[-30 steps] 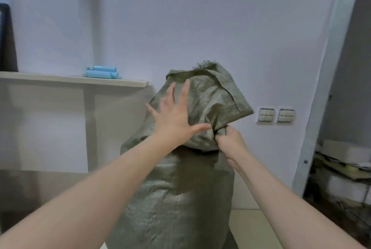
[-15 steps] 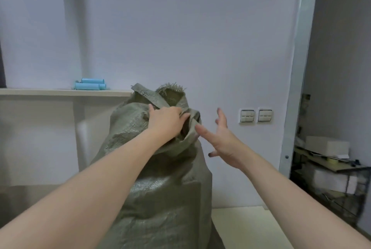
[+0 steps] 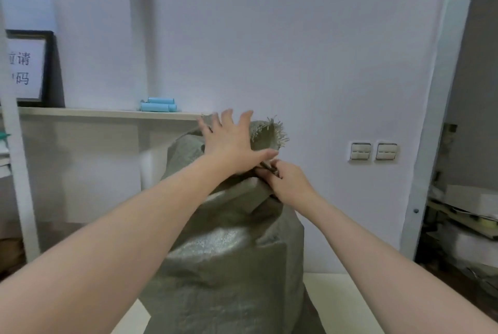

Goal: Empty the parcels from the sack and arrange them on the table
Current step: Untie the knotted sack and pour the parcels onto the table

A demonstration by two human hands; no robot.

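Currently opening: your left hand [image 3: 234,142] lies flat, fingers spread, on the sack [image 3: 229,247]; right hand [image 3: 287,185] pinches its folded mouth (no parcels visible). Next, unfold it.

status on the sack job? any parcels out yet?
Done: nothing; no parcels show anywhere. In hand: the green woven sack stands full and closed; the left hand lies open and flat on its folded top, and the right hand pinches the gathered neck. Left: opening, emptying, arranging.
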